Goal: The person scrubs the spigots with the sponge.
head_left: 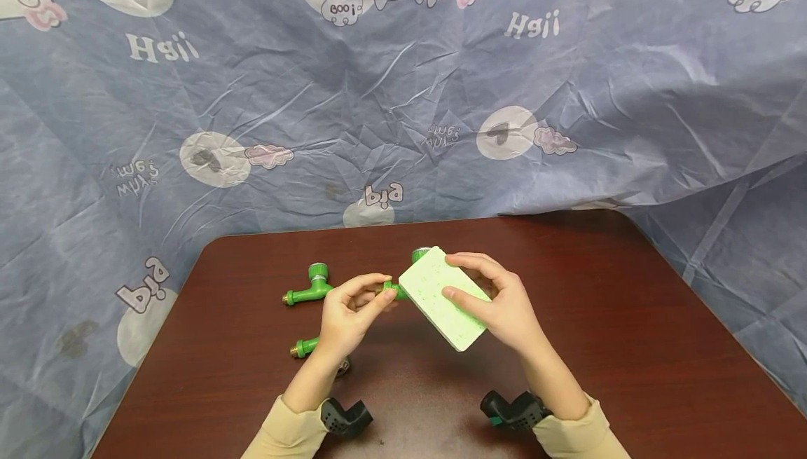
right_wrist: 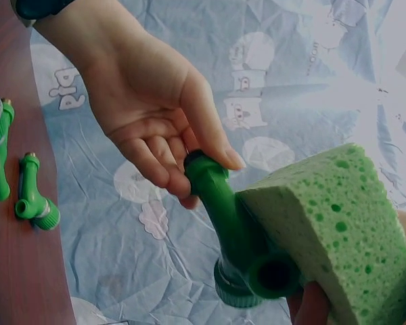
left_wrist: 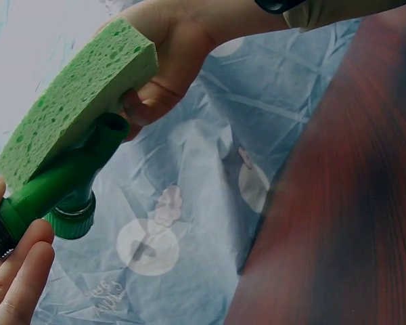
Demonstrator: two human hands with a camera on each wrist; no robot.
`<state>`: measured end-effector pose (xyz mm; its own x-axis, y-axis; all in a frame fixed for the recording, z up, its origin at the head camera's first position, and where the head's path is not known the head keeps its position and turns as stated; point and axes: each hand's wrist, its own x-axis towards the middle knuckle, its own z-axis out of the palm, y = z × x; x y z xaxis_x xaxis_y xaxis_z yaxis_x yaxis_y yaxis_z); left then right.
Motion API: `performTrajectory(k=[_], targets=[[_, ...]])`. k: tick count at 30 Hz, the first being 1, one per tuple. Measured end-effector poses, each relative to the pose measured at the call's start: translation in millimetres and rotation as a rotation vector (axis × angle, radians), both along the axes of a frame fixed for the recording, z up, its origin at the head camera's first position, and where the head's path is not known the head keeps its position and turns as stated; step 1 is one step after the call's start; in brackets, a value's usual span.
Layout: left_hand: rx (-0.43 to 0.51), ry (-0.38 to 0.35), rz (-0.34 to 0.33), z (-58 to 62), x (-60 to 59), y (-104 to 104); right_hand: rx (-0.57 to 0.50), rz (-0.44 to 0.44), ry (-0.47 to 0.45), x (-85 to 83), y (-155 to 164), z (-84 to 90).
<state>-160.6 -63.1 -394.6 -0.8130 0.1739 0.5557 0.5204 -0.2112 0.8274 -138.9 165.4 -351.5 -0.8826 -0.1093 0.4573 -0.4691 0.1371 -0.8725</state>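
My left hand (head_left: 377,291) pinches the thin end of a green plastic faucet (head_left: 396,290) and holds it above the table. My right hand (head_left: 463,278) grips a light green sponge (head_left: 441,299) and presses its flat side against the faucet's body. In the left wrist view the sponge (left_wrist: 74,95) lies along the faucet (left_wrist: 61,183), with my left fingertips (left_wrist: 17,271) at the metal-tipped end. The right wrist view shows the left hand (right_wrist: 155,122) round the faucet's spout (right_wrist: 223,210) and the sponge (right_wrist: 331,223) against its side. Most of the faucet is hidden behind the sponge in the head view.
Two more green faucets lie on the dark red-brown table (head_left: 630,319): one (head_left: 309,287) left of my hands, another (head_left: 305,345) partly under my left wrist. A crumpled blue cartoon-print cloth (head_left: 403,94) hangs behind the table.
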Motion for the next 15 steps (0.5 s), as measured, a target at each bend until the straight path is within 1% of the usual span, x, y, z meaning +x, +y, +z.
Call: performTrajectory(k=[5, 9, 12, 15], targets=[[0.009, 0.000, 0.005, 1.0, -0.5, -1.6, -0.049, -0.043, -0.011, -0.6, 4.8, 3.5], [0.005, 0.010, -0.017, 0.4, 0.6, 0.1, -0.069, -0.076, -0.008, -1.0, 5.1, 3.1], [-0.005, 0.010, -0.035, -1.0, 1.4, 1.8, -0.041, -0.059, 0.009, -0.3, 2.3, 1.9], [-0.009, 0.014, -0.034, -1.9, 1.4, 2.7, -0.009, -0.021, 0.028, 0.6, -0.5, 1.1]])
